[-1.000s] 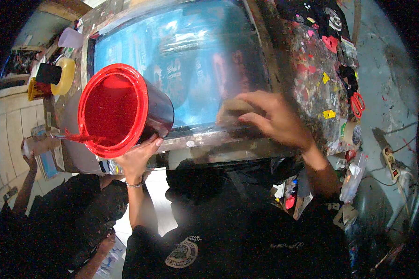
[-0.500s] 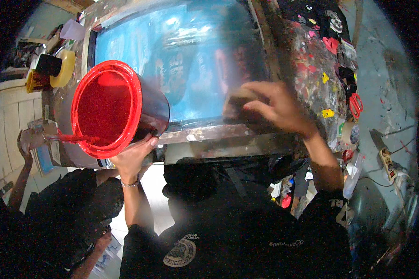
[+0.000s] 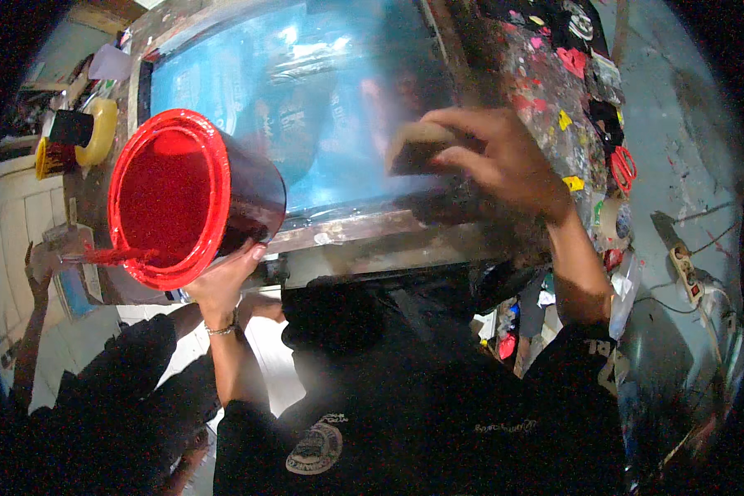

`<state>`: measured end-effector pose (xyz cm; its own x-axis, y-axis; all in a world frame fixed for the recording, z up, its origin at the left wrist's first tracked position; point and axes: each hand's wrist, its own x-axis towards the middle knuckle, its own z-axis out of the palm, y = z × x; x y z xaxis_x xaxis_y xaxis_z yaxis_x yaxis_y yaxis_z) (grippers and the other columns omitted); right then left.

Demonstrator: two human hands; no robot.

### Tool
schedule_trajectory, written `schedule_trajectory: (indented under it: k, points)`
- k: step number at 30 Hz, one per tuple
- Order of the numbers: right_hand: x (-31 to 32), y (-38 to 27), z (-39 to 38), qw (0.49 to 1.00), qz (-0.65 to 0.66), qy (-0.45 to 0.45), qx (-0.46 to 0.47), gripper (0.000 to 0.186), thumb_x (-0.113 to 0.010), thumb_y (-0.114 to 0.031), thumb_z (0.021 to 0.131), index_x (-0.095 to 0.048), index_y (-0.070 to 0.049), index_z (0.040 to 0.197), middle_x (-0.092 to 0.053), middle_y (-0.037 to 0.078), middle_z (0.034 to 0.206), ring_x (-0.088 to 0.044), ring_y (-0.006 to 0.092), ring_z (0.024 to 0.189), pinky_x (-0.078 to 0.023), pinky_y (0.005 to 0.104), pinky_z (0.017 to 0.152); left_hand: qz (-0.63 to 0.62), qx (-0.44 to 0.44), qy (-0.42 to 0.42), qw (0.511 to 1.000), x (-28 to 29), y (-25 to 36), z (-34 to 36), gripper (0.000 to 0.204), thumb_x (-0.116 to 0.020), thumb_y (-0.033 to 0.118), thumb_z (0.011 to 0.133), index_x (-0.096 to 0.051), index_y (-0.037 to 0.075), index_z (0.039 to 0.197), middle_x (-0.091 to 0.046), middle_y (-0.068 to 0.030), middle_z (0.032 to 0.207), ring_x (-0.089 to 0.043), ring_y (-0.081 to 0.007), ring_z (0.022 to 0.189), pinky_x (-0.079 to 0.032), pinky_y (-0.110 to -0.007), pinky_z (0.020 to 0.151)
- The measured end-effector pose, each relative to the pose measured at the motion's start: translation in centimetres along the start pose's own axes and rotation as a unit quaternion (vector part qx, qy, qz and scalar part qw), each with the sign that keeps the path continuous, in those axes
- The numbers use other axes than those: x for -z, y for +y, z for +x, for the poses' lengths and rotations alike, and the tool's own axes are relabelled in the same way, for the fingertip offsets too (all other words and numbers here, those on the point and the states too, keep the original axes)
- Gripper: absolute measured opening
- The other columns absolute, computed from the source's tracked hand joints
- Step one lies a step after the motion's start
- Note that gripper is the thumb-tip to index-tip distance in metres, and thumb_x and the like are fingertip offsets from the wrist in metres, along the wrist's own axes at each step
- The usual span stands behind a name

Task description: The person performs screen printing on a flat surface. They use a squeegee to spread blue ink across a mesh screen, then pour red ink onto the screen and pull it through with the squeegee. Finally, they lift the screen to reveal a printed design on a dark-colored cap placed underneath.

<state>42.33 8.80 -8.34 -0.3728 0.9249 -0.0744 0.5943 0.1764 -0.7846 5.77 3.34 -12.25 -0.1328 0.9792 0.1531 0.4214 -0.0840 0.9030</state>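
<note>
A tub of red ink [image 3: 169,194] with a bright red rim is tilted, its mouth toward the lower left. My left hand [image 3: 223,281] grips it from below and its near side; most of the fingers are hidden behind it. My right hand [image 3: 504,157] is closed around a small brownish block [image 3: 422,149], blurred by motion, its kind unclear. That hand is over the near right corner of a screen printing frame [image 3: 347,227] with blue mesh [image 3: 306,174]. A red-coated stirring tool [image 3: 120,255] reaches over the tub's rim.
Another person's hand [image 3: 43,263] is at the outer end of the stirring tool. A yellow tape roll [image 3: 99,132] lies at far left. The paint-stained table holds red scissors [image 3: 623,169], another tape roll [image 3: 612,219] and yellow scraps [image 3: 572,183]. A power strip [image 3: 684,263] is at far right.
In the picture, the tub and my left hand have shifted slightly left. My right hand with the block is higher and shows more clearly. The frame appears shifted left too.
</note>
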Motion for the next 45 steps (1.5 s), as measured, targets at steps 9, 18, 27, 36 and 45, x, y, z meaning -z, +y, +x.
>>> schedule_trajectory:
  k: [9,18,27,36,45]
  points:
    - [0.5,0.8,-1.6,0.999,-0.03,0.018,0.024,0.04,-0.074,-0.021,0.084,-0.067,-0.005,0.12,-0.072,0.016,0.106,-0.07,0.0311,0.097,-0.053,0.0406,0.085,0.065,-0.053,0.03,0.996,0.2,-1.8,-0.6,0.031,-0.092,0.01,0.069,-0.072,-0.011,0.082,-0.074,-0.01,0.079,-0.071,-0.0149,0.078,-0.06,-0.031,0.082]
    - [4.5,4.6,-3.2,0.95,0.034,0.307,-0.05,0.042,-0.072,-0.029,0.092,-0.065,-0.003,0.123,-0.073,0.011,0.114,-0.069,0.0211,0.101,-0.052,0.0356,0.09,-0.001,-0.034,0.003,0.999,1.1,-1.3,-2.3,0.033,-0.092,0.005,0.068,-0.072,-0.011,0.089,-0.073,-0.0118,0.085,-0.07,-0.0186,0.082,-0.061,-0.035,0.085]
    - [8.5,26.3,-8.2,0.857,-0.085,0.447,-0.242,0.039,-0.071,-0.03,0.092,-0.067,-0.001,0.117,-0.073,0.014,0.108,-0.068,0.0254,0.098,-0.051,0.0365,0.089,-0.06,0.009,-0.015,0.998,0.5,-0.8,-2.9,0.034,-0.09,0.001,0.067,-0.072,-0.009,0.094,-0.073,-0.014,0.096,-0.069,-0.0217,0.09,-0.06,-0.037,0.086]
    - [6.1,11.9,-6.0,0.843,-0.362,0.385,-0.097,0.027,-0.076,-0.017,0.085,-0.07,-0.002,0.107,-0.071,0.014,0.101,-0.068,0.0279,0.094,-0.051,0.0382,0.086,-0.091,0.009,-0.015,0.996,0.1,-0.6,-3.1,0.039,-0.088,-0.006,0.065,-0.07,-0.008,0.1,-0.072,-0.0156,0.103,-0.069,-0.0233,0.095,-0.061,-0.038,0.085]
    - [-6.0,6.4,0.1,0.969,-0.221,-0.091,0.056,0.03,-0.081,-0.037,0.077,-0.066,-0.01,0.077,-0.067,0.009,0.078,-0.064,0.0322,0.08,-0.044,0.0444,0.082,-0.098,0.01,-0.025,0.995,0.2,-0.9,-2.9,0.043,-0.088,-0.007,0.065,-0.068,-0.009,0.103,-0.07,-0.0165,0.107,-0.069,-0.0244,0.096,-0.061,-0.039,0.086]
